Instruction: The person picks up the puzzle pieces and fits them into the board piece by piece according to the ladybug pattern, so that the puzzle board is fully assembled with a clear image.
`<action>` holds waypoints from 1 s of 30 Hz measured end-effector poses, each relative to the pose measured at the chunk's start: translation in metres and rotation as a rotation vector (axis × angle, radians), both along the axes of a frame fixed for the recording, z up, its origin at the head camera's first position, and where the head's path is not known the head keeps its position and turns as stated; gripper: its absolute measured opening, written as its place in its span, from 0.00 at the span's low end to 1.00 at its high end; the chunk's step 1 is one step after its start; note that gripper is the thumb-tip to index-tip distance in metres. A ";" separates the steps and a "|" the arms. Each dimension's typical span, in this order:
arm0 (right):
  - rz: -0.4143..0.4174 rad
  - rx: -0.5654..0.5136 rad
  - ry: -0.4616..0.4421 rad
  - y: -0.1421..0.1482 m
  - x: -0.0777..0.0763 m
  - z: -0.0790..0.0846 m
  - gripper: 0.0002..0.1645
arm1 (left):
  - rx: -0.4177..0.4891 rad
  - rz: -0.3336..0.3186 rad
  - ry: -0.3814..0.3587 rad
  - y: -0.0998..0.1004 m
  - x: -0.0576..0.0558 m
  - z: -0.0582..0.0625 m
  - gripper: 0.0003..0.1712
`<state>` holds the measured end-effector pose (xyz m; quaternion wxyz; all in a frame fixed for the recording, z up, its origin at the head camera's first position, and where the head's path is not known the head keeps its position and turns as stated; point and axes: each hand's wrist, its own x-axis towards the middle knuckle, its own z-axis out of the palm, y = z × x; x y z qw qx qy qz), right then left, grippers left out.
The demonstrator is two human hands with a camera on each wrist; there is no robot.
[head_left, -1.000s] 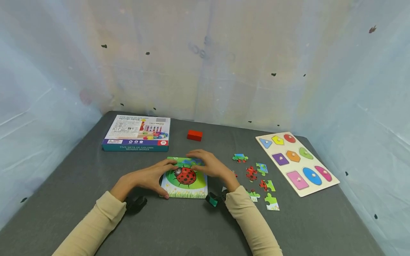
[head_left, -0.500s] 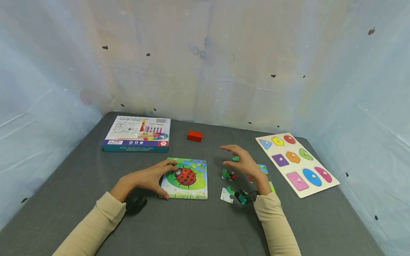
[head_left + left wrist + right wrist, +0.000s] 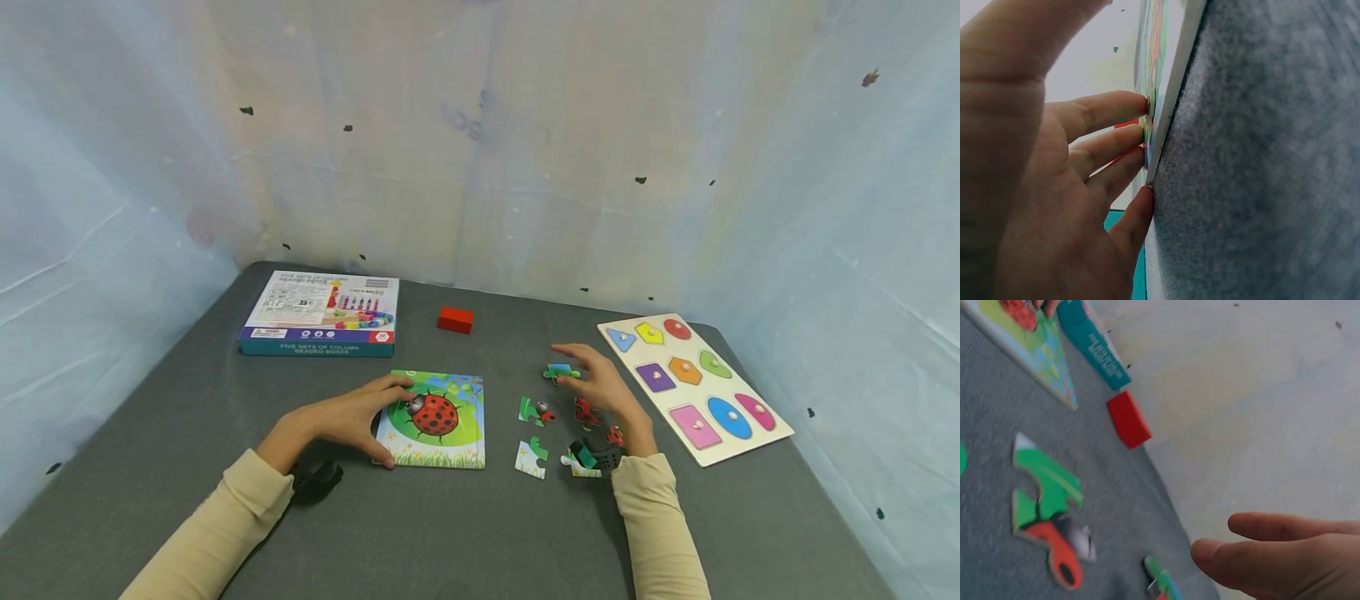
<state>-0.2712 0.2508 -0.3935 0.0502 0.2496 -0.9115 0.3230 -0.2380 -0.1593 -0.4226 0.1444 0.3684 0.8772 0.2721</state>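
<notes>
My left hand (image 3: 347, 418) rests on the left side of a square board (image 3: 467, 435) printed with a ladybug; its fingertips touch the face and the thumb lies at the lower left corner. In the left wrist view, fingers (image 3: 1110, 112) touch the board's edge (image 3: 1175, 81). My right hand (image 3: 600, 387), fingers spread and holding nothing, hovers over loose jigsaw pieces. Among these are a green and red piece (image 3: 534, 411), a white and green corner piece (image 3: 531, 458), a blue and green piece (image 3: 561, 372) and a red piece (image 3: 586, 414). The right forearm hides others.
A red block (image 3: 455, 320) sits behind the board. At the back left lies a flat boxed toy (image 3: 322, 312). On the right is a shape board (image 3: 697, 392) with colored knobbed shapes. A pale sheet (image 3: 480, 167) hangs behind the grey table (image 3: 420, 533).
My right hand has left the board and moved right over the jigsaw pieces, uncovering the board's right side. The left hand has stayed in place.
</notes>
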 end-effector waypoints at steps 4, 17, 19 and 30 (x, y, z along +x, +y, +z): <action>-0.020 0.057 0.023 0.003 -0.005 -0.009 0.32 | 0.007 0.003 0.003 -0.001 0.001 0.001 0.55; -0.063 0.090 0.018 0.011 -0.014 -0.037 0.31 | 0.015 0.003 0.004 -0.001 0.001 -0.001 0.57; -0.094 0.091 0.021 0.011 -0.015 -0.042 0.29 | 0.016 0.003 0.005 -0.001 0.001 -0.001 0.57; -0.170 0.113 0.099 0.005 -0.014 -0.049 0.24 | 0.020 -0.021 0.012 0.000 0.000 -0.001 0.51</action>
